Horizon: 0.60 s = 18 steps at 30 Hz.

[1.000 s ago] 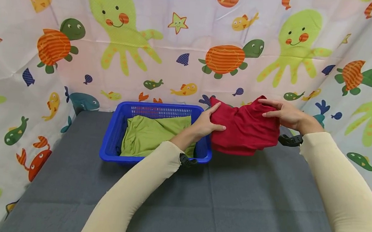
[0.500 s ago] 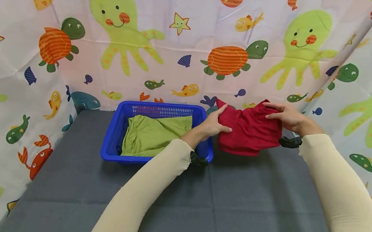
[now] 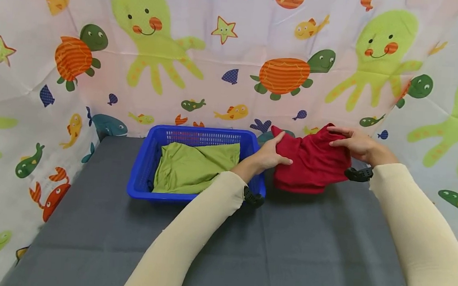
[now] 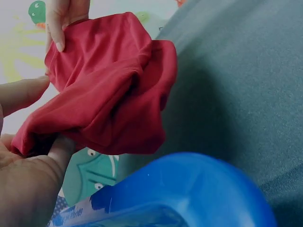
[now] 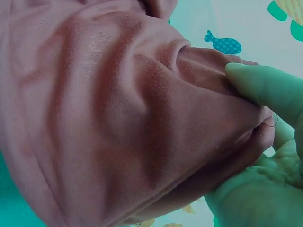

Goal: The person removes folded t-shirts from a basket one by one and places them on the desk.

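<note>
Two bare hands, two cloths and one basket are in front of me. The left hand and the right hand hold one red cloth between them, each gripping an opposite side. The right thumb lies on the near face with fingers behind; the left hand's fingers are partly hidden by the fabric. The rumpled red cloth is held up over a grey table, just right of the basket. The single blue plastic basket has slotted walls, and in it lies one green cloth, loosely flattened. The left one of two cream sleeves crosses the basket's front right corner. Behind hangs a white curtain printed with sea animals.
</note>
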### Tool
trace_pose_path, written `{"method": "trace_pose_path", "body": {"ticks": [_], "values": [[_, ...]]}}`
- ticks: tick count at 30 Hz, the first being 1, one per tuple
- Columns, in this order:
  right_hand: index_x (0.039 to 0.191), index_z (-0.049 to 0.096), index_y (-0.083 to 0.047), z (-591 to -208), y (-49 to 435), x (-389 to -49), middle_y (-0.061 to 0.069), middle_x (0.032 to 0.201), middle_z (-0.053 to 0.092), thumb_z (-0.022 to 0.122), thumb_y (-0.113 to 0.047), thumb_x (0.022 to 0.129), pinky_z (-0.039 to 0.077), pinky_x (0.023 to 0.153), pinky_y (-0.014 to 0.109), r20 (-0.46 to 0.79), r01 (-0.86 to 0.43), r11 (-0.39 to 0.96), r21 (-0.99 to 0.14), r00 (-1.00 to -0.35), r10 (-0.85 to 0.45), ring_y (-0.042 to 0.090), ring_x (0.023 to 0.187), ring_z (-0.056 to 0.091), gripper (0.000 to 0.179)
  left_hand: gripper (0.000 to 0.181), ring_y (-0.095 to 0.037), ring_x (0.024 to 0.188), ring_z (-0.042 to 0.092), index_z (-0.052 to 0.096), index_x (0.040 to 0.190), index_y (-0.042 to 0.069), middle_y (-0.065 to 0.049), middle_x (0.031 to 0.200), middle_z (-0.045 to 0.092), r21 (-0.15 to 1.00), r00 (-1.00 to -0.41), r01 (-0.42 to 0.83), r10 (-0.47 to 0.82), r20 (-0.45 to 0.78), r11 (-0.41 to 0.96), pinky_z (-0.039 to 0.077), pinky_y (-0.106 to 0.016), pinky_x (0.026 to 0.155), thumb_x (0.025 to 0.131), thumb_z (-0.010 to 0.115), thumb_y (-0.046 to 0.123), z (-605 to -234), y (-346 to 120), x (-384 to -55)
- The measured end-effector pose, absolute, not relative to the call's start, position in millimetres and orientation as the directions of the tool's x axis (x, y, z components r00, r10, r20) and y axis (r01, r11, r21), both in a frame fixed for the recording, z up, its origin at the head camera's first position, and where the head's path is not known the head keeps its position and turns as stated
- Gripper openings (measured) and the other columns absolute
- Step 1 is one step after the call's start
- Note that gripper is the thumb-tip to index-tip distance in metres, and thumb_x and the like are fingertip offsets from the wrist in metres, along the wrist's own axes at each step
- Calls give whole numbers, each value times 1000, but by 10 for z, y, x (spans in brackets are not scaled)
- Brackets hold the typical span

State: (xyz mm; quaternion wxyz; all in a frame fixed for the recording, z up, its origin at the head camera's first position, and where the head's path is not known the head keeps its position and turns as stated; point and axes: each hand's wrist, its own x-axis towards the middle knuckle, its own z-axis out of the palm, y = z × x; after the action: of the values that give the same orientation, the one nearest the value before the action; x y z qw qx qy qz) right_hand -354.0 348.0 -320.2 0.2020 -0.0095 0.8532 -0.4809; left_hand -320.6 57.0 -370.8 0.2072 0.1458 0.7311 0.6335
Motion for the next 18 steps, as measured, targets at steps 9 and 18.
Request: {"method": "trace_pose_path", "body": {"ticks": [9,18], "values": [[161,23,-8,-3272,3551,-3427,15,161,23,60,-21,102,51,87,12,-332,167,559,-813,-920,-209,-6,105,51,71,96,-29,156,23,16,164,19,-9,169,21,981,-863,-81,480,-157,176,32,-47,123,89,72,2,-3799,667,-3153],[162,22,-14,-3311,3556,-3284,13,160,11,57,-15,104,50,87,9,-317,188,486,-853,-927,-199,-15,102,52,69,92,-28,155,25,19,164,19,-8,170,19,980,-857,-154,476,-195,124,33,-46,123,90,73,9,-3789,717,-3108]]}}
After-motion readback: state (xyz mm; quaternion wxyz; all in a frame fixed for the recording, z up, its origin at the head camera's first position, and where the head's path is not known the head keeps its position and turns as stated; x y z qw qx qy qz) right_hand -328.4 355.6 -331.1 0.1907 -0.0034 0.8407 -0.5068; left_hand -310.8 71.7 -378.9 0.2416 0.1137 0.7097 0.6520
